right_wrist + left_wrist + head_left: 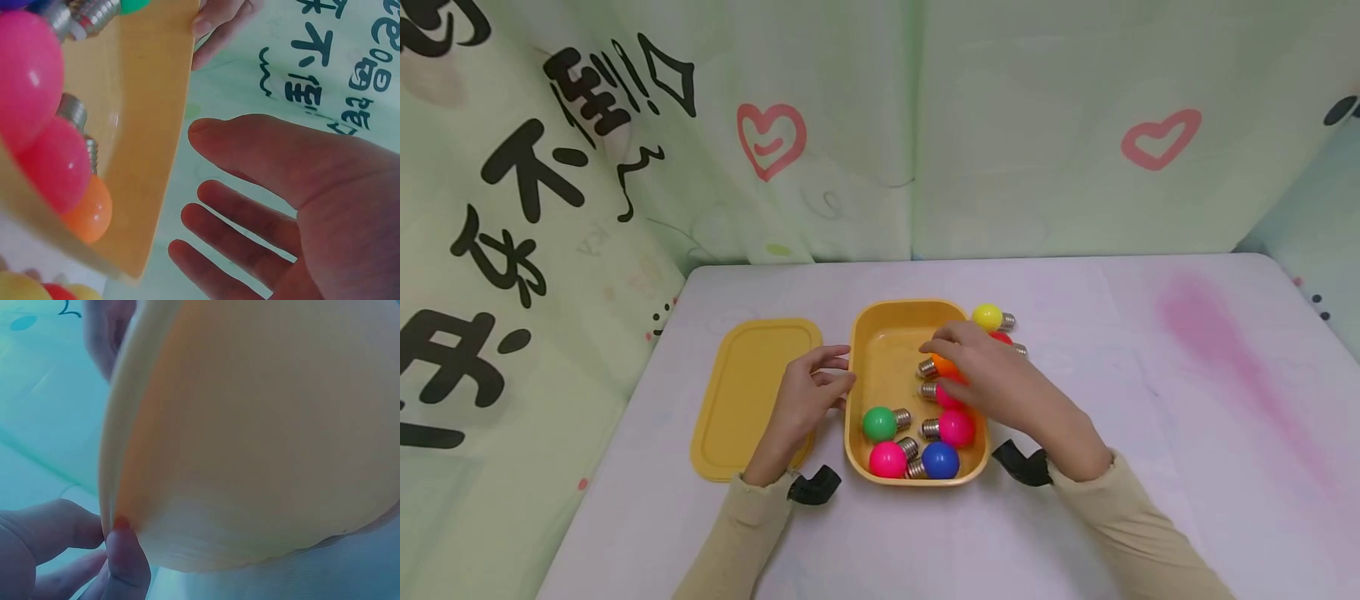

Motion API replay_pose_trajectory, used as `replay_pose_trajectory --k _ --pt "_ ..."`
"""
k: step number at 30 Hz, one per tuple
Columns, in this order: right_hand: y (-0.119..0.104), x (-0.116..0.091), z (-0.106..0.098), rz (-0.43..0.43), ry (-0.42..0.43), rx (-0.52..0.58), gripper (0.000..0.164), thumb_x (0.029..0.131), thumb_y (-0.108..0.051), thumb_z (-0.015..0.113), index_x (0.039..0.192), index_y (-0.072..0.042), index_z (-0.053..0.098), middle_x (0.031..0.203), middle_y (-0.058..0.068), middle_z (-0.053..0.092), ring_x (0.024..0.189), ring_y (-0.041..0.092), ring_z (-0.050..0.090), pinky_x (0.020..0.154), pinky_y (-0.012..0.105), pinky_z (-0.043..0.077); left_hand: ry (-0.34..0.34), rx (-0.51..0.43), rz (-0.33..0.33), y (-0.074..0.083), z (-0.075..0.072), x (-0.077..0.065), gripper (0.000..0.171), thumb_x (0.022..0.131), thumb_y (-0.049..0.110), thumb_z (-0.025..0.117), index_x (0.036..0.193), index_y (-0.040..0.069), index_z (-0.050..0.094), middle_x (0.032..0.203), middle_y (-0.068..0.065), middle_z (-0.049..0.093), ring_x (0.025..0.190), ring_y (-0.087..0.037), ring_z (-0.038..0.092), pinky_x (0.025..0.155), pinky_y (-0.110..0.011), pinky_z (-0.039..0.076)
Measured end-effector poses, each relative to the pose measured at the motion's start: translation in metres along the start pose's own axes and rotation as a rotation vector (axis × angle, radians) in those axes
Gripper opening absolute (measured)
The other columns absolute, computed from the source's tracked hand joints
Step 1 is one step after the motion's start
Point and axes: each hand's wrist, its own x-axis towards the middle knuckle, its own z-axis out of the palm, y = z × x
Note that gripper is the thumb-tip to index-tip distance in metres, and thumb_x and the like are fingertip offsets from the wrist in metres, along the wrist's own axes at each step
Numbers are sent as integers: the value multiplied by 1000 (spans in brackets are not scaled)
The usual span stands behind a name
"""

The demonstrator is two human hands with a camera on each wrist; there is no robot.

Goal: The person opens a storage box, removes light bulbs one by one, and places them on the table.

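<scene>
A yellow plastic box (887, 333) stands on the table with several toy light bulbs inside. Among them are a green bulb (879, 424), a blue bulb (941, 460), several pink ones such as this pink bulb (957, 428), and an orange bulb (89, 209). My left hand (805, 398) pinches the box's left rim between thumb and finger, seen closely in the left wrist view. Over the box's right side hovers my right hand (992, 371), partly covering the orange bulb in the head view. Its fingers are extended and hold nothing in the right wrist view.
A yellow lid (752, 383) lies flat left of the box. Outside the box's upper right corner lie a yellow bulb (987, 317) and a red bulb (1002, 337), partly behind my right hand. A printed curtain (850, 208) hangs behind the white-covered table (1150, 417).
</scene>
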Motion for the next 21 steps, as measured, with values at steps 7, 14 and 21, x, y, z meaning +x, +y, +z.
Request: replay_pose_trajectory --k 7,14,21 --pt "-14 12 5 -41 -53 -11 43 85 -17 79 124 -8 66 118 9 61 111 24 57 87 34 59 8 -10 14 -1 -1 1 42 89 6 71 129 8 62 112 -14 66 81 -21 68 66 -31 61" --pt "-23 23 15 -102 -142 -29 42 86 -17 77 126 -6 66 120 9 62 112 23 58 89 31 57 13 -16 4 0 -1 1 41 88 7 71 128 8 63 112 -14 65 83 -21 68 65 -30 61" --pt "-32 29 20 -71 -236 1 44 88 -22 76 128 -8 65 124 10 61 114 24 57 93 35 56 4 -41 1 1 -1 1 40 89 5 71 128 6 63 112 -15 65 84 -23 69 65 -30 61"
